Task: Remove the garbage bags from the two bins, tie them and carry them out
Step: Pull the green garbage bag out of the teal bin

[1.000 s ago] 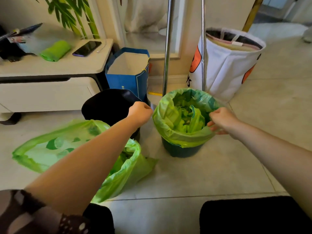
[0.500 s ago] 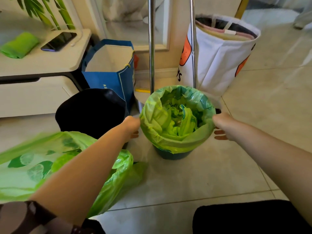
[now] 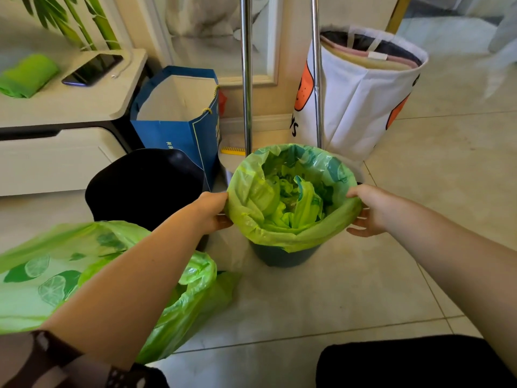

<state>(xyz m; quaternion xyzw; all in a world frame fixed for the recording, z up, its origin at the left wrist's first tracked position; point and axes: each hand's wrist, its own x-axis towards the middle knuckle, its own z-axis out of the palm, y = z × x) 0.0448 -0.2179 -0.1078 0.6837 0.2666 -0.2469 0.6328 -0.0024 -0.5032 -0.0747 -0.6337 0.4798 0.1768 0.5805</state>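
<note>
A small dark green bin (image 3: 282,257) stands on the floor, lined with a green garbage bag (image 3: 279,236) folded over its rim, with green crumpled waste inside. My left hand (image 3: 211,212) holds the bag's folded edge at the bin's left side. My right hand (image 3: 368,210) holds the bag's edge at the right side. A second bin, black and without a bag (image 3: 145,189), stands to the left. A loose green garbage bag (image 3: 64,273) with a lime print lies open on the floor at the lower left, partly under my left arm.
A blue paper bag (image 3: 179,127) and a white fabric hamper (image 3: 355,99) stand behind the bins. Two metal poles (image 3: 246,79) rise behind the green bin. A low cabinet (image 3: 56,152) at the left holds a phone (image 3: 92,70) and a green cloth.
Both hands have moved onto the lined bin's rim, left and right, and closed on the bag's folded edge. The camera has shifted closer and slightly left.
</note>
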